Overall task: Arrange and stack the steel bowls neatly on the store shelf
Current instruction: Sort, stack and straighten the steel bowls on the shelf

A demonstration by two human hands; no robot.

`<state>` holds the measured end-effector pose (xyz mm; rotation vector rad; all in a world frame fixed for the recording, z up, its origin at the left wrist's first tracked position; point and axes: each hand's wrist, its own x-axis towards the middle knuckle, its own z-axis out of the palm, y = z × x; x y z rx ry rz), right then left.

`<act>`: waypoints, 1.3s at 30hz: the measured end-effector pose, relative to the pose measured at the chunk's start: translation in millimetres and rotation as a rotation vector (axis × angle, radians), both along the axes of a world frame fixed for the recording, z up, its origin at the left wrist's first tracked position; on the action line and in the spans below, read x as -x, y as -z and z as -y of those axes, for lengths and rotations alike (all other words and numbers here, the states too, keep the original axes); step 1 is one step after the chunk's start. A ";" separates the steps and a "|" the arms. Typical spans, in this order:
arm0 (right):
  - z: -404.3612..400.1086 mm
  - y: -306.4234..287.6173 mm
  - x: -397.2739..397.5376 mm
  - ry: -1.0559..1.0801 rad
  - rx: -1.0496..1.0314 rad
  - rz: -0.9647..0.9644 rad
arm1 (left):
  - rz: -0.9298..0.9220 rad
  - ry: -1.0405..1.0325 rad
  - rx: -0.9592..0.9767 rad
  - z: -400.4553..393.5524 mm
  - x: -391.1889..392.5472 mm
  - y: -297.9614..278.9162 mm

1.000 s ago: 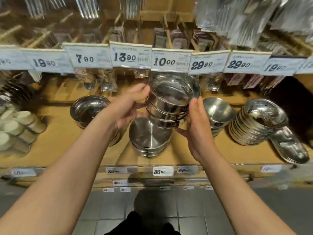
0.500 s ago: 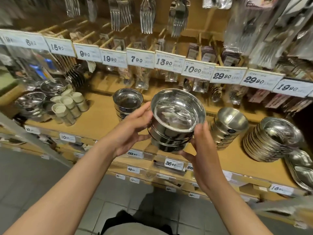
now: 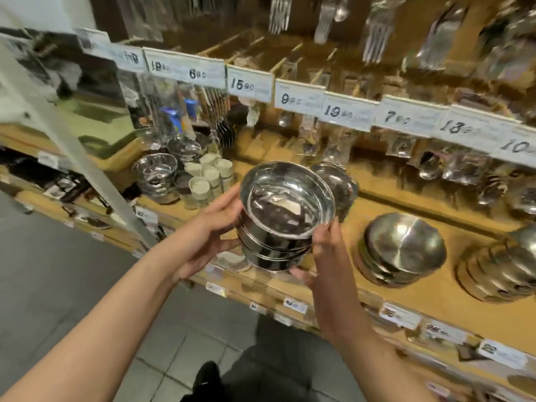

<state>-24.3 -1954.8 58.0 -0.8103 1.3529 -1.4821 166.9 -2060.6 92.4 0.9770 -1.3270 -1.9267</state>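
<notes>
Between both hands I hold a stack of nested steel bowls (image 3: pixel 285 219), mouths up, in front of the wooden shelf (image 3: pixel 429 282). My left hand (image 3: pixel 208 236) grips its left side, fingers curled round the wall. My right hand (image 3: pixel 324 256) grips the right side and underside. Just behind the held stack another steel bowl (image 3: pixel 336 181) stands on the shelf. An upturned stack of bowls (image 3: pixel 403 248) lies to the right, and a tilted row of bowls (image 3: pixel 501 271) lies further right. Further shiny bowls (image 3: pixel 155 172) sit at the left.
White cups (image 3: pixel 208 178) cluster left of the held stack. Price tags (image 3: pixel 345 111) line the rail above, with bagged spoons and forks hanging behind. A pale slanted post (image 3: pixel 87 169) crosses the left side. Grey floor tiles (image 3: pixel 58 271) lie below.
The view has swung left along the shelf. The held stack has moved left with both hands, away from the upturned bowls and toward the white cups.
</notes>
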 end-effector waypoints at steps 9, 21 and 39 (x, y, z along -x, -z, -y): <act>110.9 71.0 -62.7 0.142 -0.043 0.104 | 0.125 0.131 -0.066 136.6 -24.5 70.5; 175.2 138.7 -51.1 0.303 -0.025 -0.020 | -0.045 0.054 0.014 191.9 18.6 142.3; 179.9 150.7 -18.7 0.111 0.089 -0.321 | 0.017 0.106 0.454 173.9 11.7 172.1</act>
